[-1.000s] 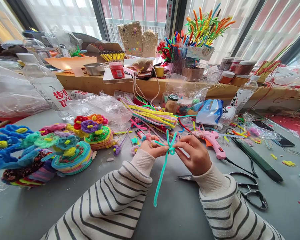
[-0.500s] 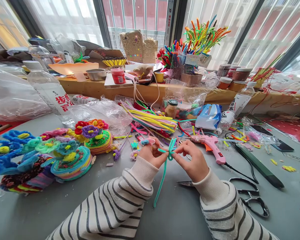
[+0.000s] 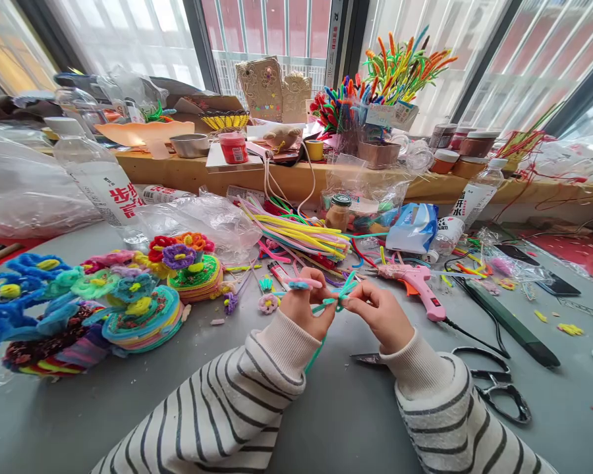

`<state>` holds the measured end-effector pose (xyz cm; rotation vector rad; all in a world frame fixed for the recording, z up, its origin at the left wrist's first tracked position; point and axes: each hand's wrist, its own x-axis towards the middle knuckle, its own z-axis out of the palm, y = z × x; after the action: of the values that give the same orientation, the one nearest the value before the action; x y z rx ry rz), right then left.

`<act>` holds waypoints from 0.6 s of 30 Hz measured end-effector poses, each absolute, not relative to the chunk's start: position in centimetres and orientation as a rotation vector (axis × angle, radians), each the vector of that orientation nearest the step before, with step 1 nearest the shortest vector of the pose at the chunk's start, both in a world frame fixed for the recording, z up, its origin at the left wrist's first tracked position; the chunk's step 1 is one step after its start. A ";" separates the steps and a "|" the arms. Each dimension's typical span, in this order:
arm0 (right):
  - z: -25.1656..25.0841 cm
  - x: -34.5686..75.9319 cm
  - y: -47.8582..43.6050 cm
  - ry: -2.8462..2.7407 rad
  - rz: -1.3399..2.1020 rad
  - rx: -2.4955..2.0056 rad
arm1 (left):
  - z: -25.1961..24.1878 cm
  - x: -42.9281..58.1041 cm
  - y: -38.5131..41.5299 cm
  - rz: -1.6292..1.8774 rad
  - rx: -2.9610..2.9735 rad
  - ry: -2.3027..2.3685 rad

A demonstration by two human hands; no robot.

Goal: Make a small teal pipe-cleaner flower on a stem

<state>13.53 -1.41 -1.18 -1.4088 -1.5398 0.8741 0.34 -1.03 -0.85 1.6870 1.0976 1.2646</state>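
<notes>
Between both hands, above the grey table, is a teal pipe cleaner (image 3: 346,286) bent into small loops. My left hand (image 3: 307,308) is closed, pinching it from the left. My right hand (image 3: 381,311) pinches the loops from the other side with thumb and forefinger. One teal tail hangs down behind my left wrist, partly hidden by the hand and cuff. A fuzzy pink and blue piece (image 3: 304,284) sits at my left fingers; whether it is worn or held I cannot tell. Scissors (image 3: 504,395) lie partly under my right cuff, blade tip showing.
Pipe-cleaner flower pots (image 3: 141,322) stand at left. A bundle of pipe cleaners (image 3: 301,234) lies ahead, near a small jar (image 3: 338,212). To the right are a pink glue gun (image 3: 420,289) with its cord and a long dark green bar (image 3: 516,329). Water bottles (image 3: 101,184) stand on both sides.
The teal loops have turned and tilted between my fingers, and the hanging tail has swung back behind my left wrist. My left hand has rotated slightly, showing more of the pink piece.
</notes>
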 end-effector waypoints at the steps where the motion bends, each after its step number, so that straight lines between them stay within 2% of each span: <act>1: -1.1 13.5 -1.5 -1.604 0.751 -1.396 | -0.8 0.3 -0.9 1.237 1.580 1.082; 5: -0.8 13.5 -2.0 -1.865 0.174 -1.247 | -0.6 0.1 -0.3 1.076 1.231 1.045; 8: -0.9 13.6 -2.1 -1.967 -0.062 -1.153 | -0.6 -0.1 0.2 0.989 1.000 1.054; 18: -1.0 14.3 -1.9 -2.016 -0.232 -1.089 | -0.5 -0.3 0.3 0.900 0.816 0.974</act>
<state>14.27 -1.90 -1.02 -1.0885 -2.0164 -0.2325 -0.31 0.32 -0.50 0.8164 0.9742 0.9000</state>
